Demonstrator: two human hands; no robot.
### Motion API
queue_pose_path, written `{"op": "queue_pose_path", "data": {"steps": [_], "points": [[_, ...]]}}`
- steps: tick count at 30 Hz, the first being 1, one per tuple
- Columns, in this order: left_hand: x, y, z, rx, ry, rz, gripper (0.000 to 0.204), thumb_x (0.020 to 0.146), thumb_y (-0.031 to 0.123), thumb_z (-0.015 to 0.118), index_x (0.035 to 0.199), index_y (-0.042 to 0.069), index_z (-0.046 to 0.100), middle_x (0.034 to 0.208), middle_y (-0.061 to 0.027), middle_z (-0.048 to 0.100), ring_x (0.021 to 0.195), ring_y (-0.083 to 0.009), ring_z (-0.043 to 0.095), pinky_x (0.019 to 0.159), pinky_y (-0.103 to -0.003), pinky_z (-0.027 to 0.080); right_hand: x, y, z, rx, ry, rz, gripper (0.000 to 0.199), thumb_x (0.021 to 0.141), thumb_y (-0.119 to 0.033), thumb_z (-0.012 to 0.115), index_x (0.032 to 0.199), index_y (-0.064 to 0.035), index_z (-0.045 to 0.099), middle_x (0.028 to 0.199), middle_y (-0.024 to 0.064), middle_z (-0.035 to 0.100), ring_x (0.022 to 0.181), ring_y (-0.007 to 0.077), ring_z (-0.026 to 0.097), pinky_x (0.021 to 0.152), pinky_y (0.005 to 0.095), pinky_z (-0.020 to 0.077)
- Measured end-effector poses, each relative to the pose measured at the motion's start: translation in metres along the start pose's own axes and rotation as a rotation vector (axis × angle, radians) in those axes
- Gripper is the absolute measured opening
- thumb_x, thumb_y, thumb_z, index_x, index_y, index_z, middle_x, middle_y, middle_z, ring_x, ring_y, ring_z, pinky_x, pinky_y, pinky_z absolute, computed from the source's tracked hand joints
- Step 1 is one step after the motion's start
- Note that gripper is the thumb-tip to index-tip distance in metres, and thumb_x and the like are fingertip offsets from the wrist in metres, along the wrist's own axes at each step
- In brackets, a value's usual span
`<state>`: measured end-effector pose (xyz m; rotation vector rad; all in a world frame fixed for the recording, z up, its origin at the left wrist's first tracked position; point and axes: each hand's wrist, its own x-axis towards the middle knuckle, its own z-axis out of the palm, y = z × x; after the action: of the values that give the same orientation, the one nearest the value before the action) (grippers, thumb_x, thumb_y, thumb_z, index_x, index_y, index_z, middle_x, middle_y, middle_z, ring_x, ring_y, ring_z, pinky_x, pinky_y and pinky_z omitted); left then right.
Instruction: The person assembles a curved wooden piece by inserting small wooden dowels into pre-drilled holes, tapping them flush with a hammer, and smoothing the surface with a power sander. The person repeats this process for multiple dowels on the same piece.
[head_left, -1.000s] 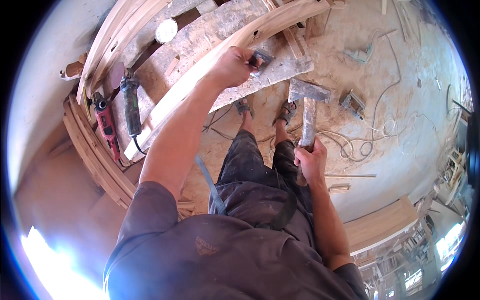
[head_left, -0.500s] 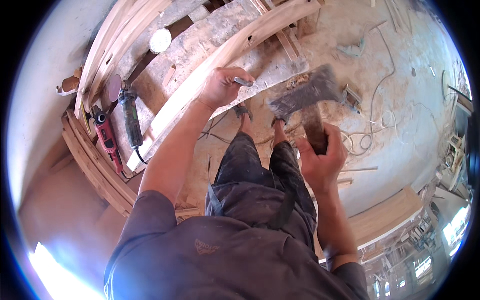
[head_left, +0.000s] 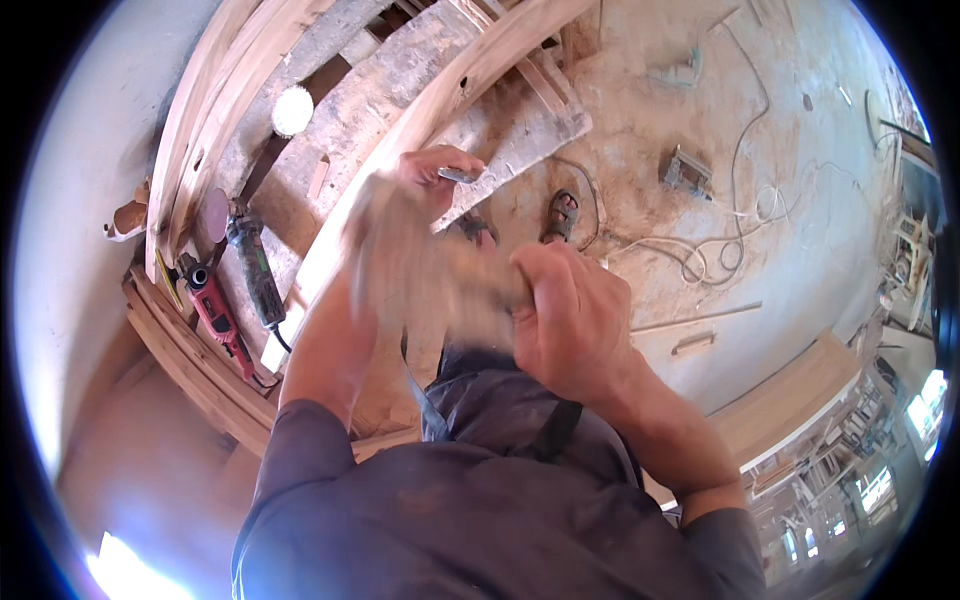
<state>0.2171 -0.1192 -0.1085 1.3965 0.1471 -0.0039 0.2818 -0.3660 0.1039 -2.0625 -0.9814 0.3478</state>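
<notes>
My right hand is closed round the handle of a wooden-handled tool. Its broad head is smeared by motion and passes in front of my left forearm. Whether it touches the arm I cannot tell. Half a second ago that head looked dark, rough and flared at both ends. My left hand is closed on a small flat metal piece, whose grey end sticks out to the right. This hand is over or against a long curved wooden beam with a dark hole; the blurred tool partly hides the hand.
Left of the beam lie a dark angle grinder and a red power tool. A white round disc rests on the rough bench. Cables and a small metal-and-wood object are on the floor. My sandalled feet stand beside the bench.
My right hand has swung left and turned, bringing the tool across my left forearm. My left hand has shifted slightly down and left in view, keeping the metal piece.
</notes>
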Motion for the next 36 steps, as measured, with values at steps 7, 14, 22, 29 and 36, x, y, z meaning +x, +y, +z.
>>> {"op": "queue_pose_path", "data": {"steps": [7,14,22,29,36], "points": [[0.004,0.011,-0.009,0.097,-0.063,-0.058,0.040,0.097,0.031,0.067,0.115,-0.005,0.069,0.119,-0.0221,0.069,0.112,-0.0328,0.068,0.098,-0.046,0.055,0.001,0.032,0.013,-0.126,-0.296,0.320,0.019,0.090,-0.008,0.061,0.105,-0.0043,0.051,0.088,0.0199,0.066,0.080,0.0418,0.068,0.071,0.0516,0.0517],[0.001,0.070,0.008,0.082,0.466,-0.060,0.013,0.090,-0.009,0.069,0.100,-0.002,0.074,0.091,-0.0066,0.077,0.081,-0.0135,0.068,0.081,-0.029,0.055,-0.039,0.074,0.043,0.587,-0.098,0.950,0.021,0.092,-0.014,0.070,0.101,-0.0023,0.055,0.077,0.0099,0.063,0.060,0.0239,0.062,0.056,0.0400,0.0504],[-0.030,0.120,-0.073,0.234,0.701,-0.135,0.017,0.087,-0.001,0.065,0.104,0.003,0.062,0.091,0.0009,0.060,0.080,-0.0085,0.054,0.075,-0.025,0.046,-0.007,0.102,0.093,1.166,0.009,1.177,0.018,0.090,-0.007,0.069,0.087,-0.0067,0.051,0.062,0.0024,0.052,0.046,0.0132,0.050,0.042,0.0318,0.0403],[-0.032,0.110,-0.130,0.470,0.797,-0.194,0.024,0.087,-0.003,0.066,0.110,0.002,0.066,0.092,0.0025,0.063,0.082,-0.0084,0.058,0.076,-0.025,0.047,0.042,0.114,0.143,1.385,0.249,1.161,0.016,0.088,-0.009,0.071,0.090,-0.0041,0.056,0.065,0.0067,0.055,0.047,0.0197,0.053,0.044,0.0382,0.0433],[-0.024,0.091,-0.157,0.755,0.630,-0.475,0.033,0.083,-0.008,0.062,0.115,-0.003,0.063,0.087,-0.0070,0.065,0.081,-0.0161,0.063,0.074,-0.031,0.050,0.053,0.126,0.199,0.758,0.115,0.963,0.037,0.086,-0.028,0.073,0.081,0.0076,0.065,0.072,0.0178,0.067,0.059,0.0268,0.069,0.051,0.0414,0.0545]]}}
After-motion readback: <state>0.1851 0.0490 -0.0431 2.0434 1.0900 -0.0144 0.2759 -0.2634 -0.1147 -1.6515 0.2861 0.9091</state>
